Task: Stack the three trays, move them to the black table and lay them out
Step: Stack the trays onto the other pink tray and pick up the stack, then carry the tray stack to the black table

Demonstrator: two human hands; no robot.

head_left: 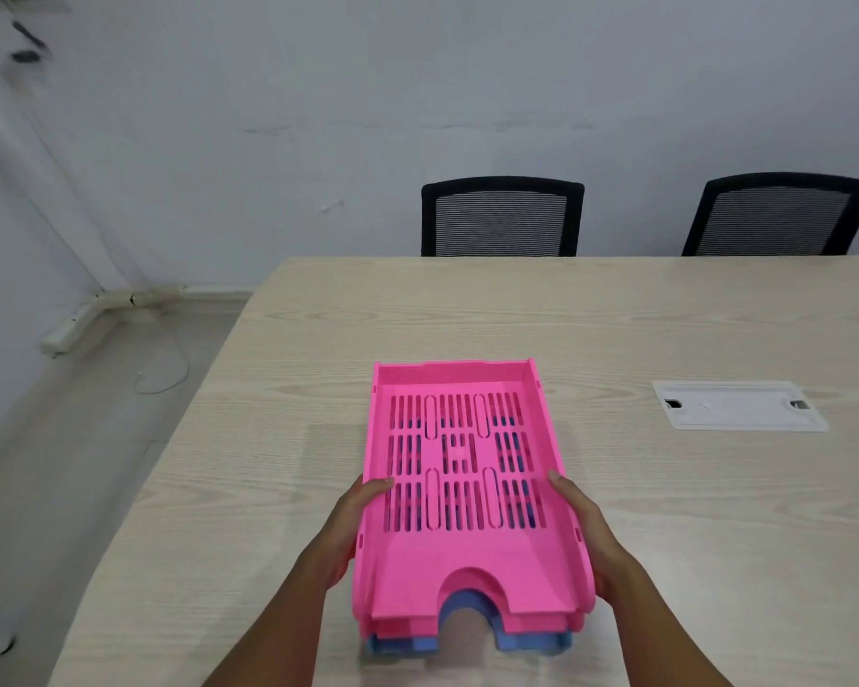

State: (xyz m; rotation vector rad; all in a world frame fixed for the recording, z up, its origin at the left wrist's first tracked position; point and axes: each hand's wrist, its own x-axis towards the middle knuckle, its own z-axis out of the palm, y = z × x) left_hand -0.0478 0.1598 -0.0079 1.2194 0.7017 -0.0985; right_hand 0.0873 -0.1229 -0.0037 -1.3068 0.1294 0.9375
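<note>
Three slotted paper trays sit nested in one stack over the light wooden table (665, 513). The top pink tray (462, 572) covers a second pink tray (402, 629), and a blue tray (531, 648) shows at the bottom front edge. My left hand (353, 523) grips the stack's left wall with the thumb over the rim. My right hand (588, 533) grips the right wall the same way. I cannot tell whether the stack rests on the table or is lifted slightly. The black table is not in view.
A white cable-box lid (737, 406) is set into the table to the right of the stack. Two black mesh-backed chairs (502, 218) (777, 218) stand behind the far edge against the wall. Grey floor and a white power strip (78, 324) lie to the left.
</note>
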